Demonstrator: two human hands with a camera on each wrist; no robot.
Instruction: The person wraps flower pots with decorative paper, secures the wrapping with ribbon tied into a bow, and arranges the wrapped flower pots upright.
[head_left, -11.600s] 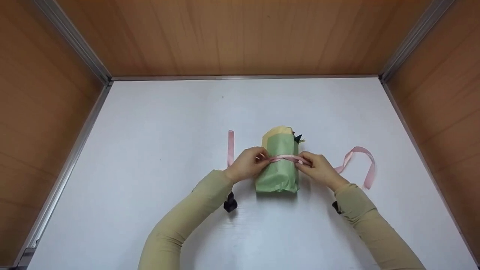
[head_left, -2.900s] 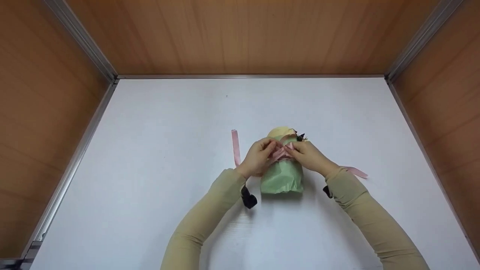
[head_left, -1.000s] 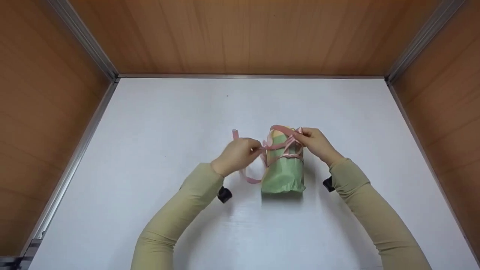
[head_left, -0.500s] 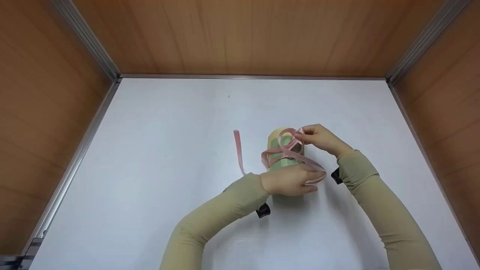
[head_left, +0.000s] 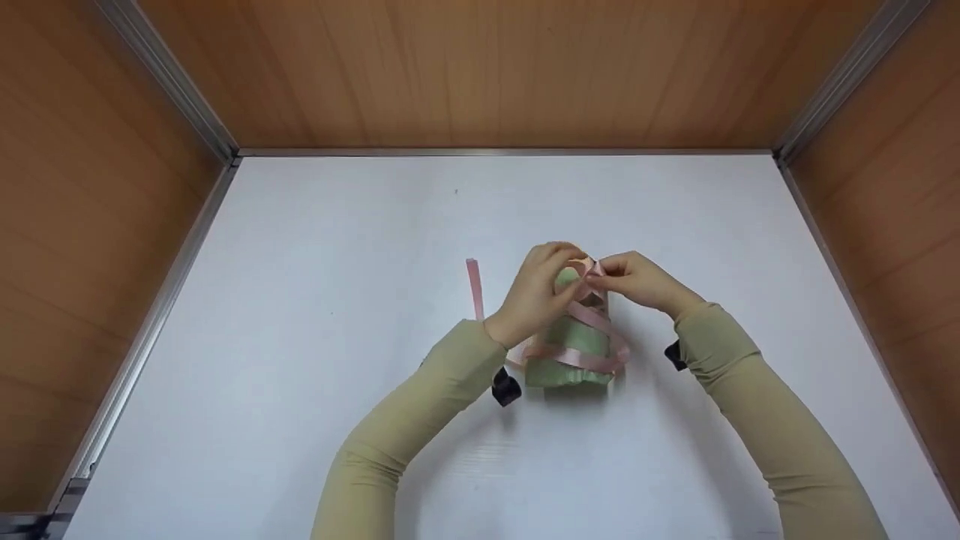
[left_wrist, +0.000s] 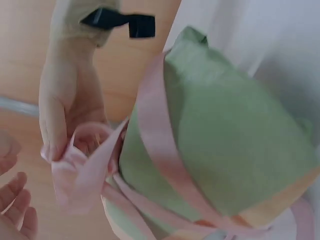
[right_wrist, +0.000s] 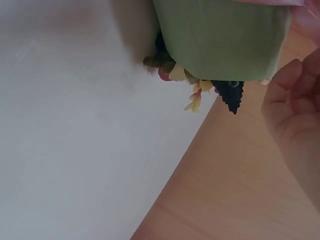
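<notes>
A bouquet wrapped in green and cream paper (head_left: 570,330) lies on the white table, its flowers (right_wrist: 195,87) peeking from the far end in the right wrist view. Pink ribbon (left_wrist: 160,135) goes round the wrap, with a length draped loosely across it. My right hand (head_left: 645,285) pinches a loop of this ribbon above the bouquet's far right side; the loop shows under its fingertips in the left wrist view. Close beside it, my left hand (head_left: 534,292) reaches over the wrap, thumb and fingers apart around the loop. Its fingers (left_wrist: 19,205) look spread and hold nothing visible.
A ribbon tail (head_left: 475,289) lies on the white table (head_left: 337,240) left of the bouquet. Wooden panels (head_left: 487,75) with metal edging stand at the back and both sides. Black wrist cameras (head_left: 506,388) hang under the sleeves.
Both hands once held ribbon low at the wrap's middle. My right hand has since raised a loop; my left swept ribbon across to the right, let it drop over the paper, and moved up to the loop.
</notes>
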